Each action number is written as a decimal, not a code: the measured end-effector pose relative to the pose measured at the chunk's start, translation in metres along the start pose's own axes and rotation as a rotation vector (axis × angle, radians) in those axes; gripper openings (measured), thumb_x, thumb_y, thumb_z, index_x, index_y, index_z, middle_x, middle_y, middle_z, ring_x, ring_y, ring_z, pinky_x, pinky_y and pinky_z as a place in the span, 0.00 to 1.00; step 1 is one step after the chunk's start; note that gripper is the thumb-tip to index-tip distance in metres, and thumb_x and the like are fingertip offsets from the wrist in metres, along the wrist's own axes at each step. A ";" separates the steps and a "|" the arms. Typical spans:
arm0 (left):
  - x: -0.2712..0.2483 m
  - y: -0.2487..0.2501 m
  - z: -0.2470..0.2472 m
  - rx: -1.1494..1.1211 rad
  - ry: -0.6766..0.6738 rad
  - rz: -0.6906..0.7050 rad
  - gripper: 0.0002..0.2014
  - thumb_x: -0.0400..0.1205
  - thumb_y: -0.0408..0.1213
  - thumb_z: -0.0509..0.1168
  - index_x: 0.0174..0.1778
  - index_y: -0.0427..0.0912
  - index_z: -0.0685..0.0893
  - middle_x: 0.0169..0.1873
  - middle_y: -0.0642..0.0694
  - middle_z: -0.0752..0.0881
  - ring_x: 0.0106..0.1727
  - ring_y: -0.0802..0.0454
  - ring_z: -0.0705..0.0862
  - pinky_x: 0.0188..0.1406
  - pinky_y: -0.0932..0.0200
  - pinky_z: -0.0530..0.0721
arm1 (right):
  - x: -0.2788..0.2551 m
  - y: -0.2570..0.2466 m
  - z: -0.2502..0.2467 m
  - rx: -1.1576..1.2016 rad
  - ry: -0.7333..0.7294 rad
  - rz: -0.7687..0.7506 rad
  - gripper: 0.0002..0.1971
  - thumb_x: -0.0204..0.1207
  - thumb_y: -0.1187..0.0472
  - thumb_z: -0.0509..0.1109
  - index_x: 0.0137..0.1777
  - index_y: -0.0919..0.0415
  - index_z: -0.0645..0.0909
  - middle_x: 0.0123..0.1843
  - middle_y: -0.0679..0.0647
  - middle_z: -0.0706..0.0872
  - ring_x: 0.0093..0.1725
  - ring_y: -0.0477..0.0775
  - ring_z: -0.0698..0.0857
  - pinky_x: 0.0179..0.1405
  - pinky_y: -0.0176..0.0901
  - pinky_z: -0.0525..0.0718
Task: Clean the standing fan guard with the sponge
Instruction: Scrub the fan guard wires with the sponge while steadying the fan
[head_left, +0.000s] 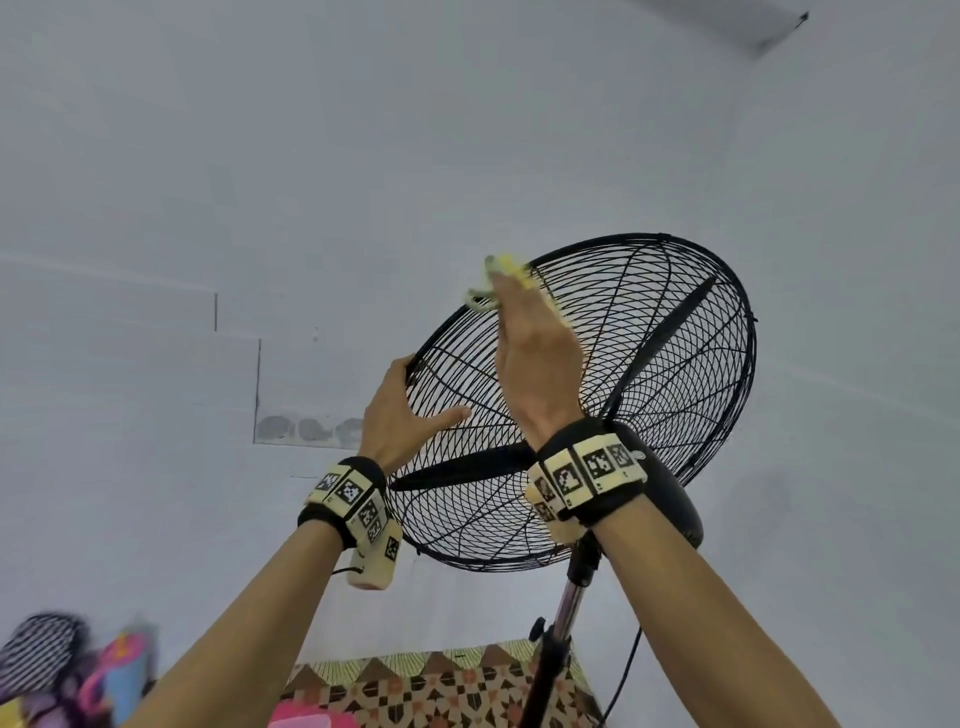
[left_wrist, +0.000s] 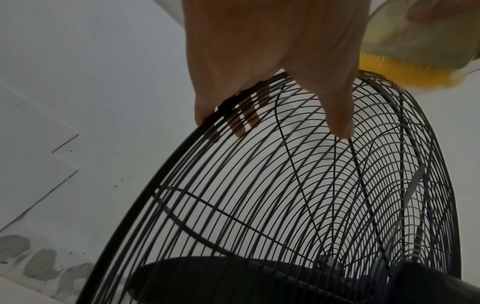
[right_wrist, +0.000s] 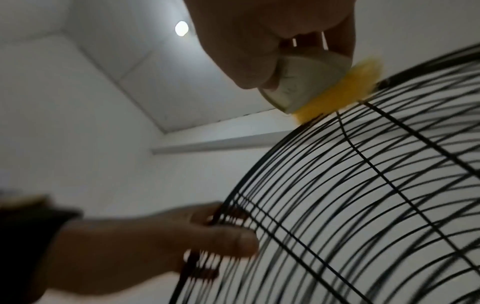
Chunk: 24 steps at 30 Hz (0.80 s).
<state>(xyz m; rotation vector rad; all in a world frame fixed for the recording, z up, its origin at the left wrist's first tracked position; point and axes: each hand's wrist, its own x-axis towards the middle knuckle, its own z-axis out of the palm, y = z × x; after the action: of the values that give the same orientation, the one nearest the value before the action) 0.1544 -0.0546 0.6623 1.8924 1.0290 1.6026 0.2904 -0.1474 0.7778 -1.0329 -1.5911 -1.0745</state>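
The black wire fan guard (head_left: 649, 364) tilts upward on its stand, with dark blades behind the wires. My left hand (head_left: 415, 400) grips its left rim, fingers hooked through the wires (left_wrist: 241, 123) and thumb (left_wrist: 340, 123) pressed on the near side. My right hand (head_left: 519, 312) holds the sponge (head_left: 506, 270), a pale handle block with a yellow scrubbing face. The yellow face (right_wrist: 335, 96) presses on the guard's top rim (right_wrist: 363, 195), just right of my left hand (right_wrist: 155, 242). The sponge (left_wrist: 405, 70) also shows beside my left hand (left_wrist: 272, 61) over the guard (left_wrist: 285, 195).
The fan's black motor housing (head_left: 670, 504) sits behind my right wrist on a chrome pole (head_left: 566, 618), with a cable (head_left: 623, 670) hanging beside it. A patterned mat (head_left: 441, 691) lies below, and colourful items (head_left: 67, 670) are at lower left. White wall is all around.
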 end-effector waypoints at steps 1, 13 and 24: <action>0.001 0.000 0.001 -0.003 -0.001 0.001 0.50 0.69 0.61 0.84 0.82 0.47 0.69 0.75 0.48 0.81 0.73 0.50 0.80 0.73 0.48 0.78 | -0.007 -0.007 0.002 -0.005 -0.059 -0.073 0.29 0.79 0.77 0.69 0.80 0.61 0.77 0.71 0.59 0.87 0.61 0.60 0.90 0.54 0.56 0.93; 0.003 -0.003 -0.002 0.014 -0.038 -0.001 0.50 0.68 0.63 0.84 0.81 0.46 0.69 0.73 0.50 0.81 0.71 0.52 0.80 0.69 0.52 0.78 | -0.004 0.010 -0.004 0.050 0.011 0.047 0.28 0.82 0.76 0.67 0.81 0.62 0.76 0.75 0.61 0.84 0.67 0.63 0.88 0.63 0.61 0.90; 0.002 0.003 -0.005 0.002 -0.044 -0.006 0.50 0.68 0.60 0.85 0.81 0.46 0.69 0.73 0.49 0.81 0.71 0.51 0.80 0.72 0.49 0.79 | -0.032 0.011 0.006 0.215 0.031 0.083 0.25 0.85 0.72 0.63 0.82 0.61 0.76 0.80 0.56 0.81 0.75 0.60 0.83 0.68 0.63 0.87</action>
<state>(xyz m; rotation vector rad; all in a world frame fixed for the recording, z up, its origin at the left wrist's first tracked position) 0.1499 -0.0553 0.6667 1.9156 1.0171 1.5509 0.3062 -0.1436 0.7482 -0.9247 -1.5863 -0.8389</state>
